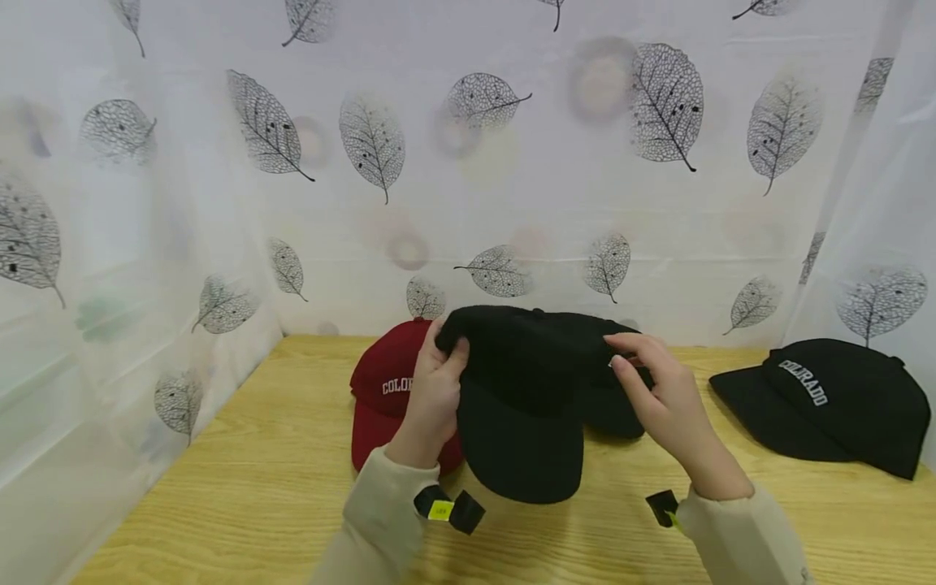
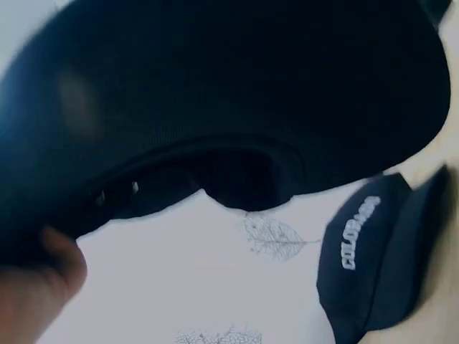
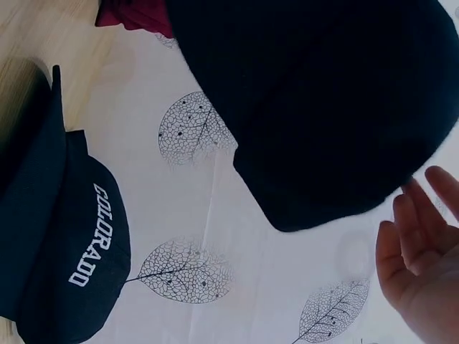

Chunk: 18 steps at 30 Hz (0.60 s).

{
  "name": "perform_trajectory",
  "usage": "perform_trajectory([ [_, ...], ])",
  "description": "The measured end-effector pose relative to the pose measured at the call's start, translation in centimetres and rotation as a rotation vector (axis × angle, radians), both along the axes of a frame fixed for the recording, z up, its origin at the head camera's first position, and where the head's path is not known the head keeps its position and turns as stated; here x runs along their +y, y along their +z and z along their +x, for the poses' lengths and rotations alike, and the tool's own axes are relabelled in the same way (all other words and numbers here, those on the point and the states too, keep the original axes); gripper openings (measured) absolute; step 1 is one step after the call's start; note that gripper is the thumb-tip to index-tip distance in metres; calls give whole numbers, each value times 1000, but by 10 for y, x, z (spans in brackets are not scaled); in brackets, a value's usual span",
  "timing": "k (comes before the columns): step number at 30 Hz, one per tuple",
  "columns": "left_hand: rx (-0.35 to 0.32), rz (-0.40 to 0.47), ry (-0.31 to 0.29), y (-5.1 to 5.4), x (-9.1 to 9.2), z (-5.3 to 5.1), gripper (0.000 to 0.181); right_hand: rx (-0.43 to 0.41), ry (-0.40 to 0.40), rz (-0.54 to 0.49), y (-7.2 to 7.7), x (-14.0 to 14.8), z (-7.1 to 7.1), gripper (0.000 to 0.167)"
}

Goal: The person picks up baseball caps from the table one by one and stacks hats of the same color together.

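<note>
A black baseball cap (image 1: 521, 439) is held up over the table, brim toward me. My left hand (image 1: 436, 394) grips its left edge, thumb on the near side. In the left wrist view the underside of the brim fills the top, with only part of that hand (image 2: 39, 294) showing. My right hand (image 1: 669, 398) is beside the cap's right side, fingers and thumb spread apart. The right wrist view shows its loosely bent fingers (image 3: 389, 251) close to the cap's edge; whether a fingertip touches is unclear. Behind the held cap, another black cap (image 1: 617, 418) is partly hidden.
A red cap (image 1: 380, 366) with white lettering is at the left, partly behind my left hand. A black COLORADO cap (image 1: 841, 406) rests at the right of the wooden table (image 1: 249, 455). Behind hangs a white curtain (image 1: 548, 195) with leaf prints.
</note>
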<state>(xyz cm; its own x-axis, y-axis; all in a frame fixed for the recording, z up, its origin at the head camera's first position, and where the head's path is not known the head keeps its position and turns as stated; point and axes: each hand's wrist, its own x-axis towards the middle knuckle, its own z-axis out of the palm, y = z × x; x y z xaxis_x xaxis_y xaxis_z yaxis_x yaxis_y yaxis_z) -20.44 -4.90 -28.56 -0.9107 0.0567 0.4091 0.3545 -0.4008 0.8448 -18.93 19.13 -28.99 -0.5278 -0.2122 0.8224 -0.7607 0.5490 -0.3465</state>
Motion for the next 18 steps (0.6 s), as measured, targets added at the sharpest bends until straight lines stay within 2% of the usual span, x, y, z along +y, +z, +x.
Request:
perform_trajectory([
  [4,168,-132,-46,-4,5,3,10,-55,-13,5,1,1,0,25],
  [11,433,-351,-150,-11,10,7,13,-252,-45,86,1,3,1,33],
  [15,527,-405,-184,-12,13,7,15,-312,-54,106,1,5,1,32],
  [18,546,-420,-175,-14,14,5,15,-314,-69,62,1,6,1,22],
])
